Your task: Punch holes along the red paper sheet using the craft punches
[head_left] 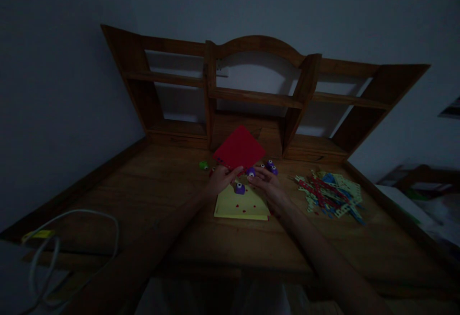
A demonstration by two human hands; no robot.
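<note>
Holding the red sheet (239, 145) by its near side, the left hand (222, 180) faces the right hand (270, 184), which grasps a purple punch (252, 171); nearer, a second one (239, 189) sits over yellow paper (224, 206), strips (330, 193) piled right.

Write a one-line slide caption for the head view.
Left hand holding a red sheet, right hand a purple item, with yellow paper on the desk below.

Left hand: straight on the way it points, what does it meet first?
Beyond the red sheet the left hand holds, probably the purple piece at the right hand; depth is unclear from this view.
</note>
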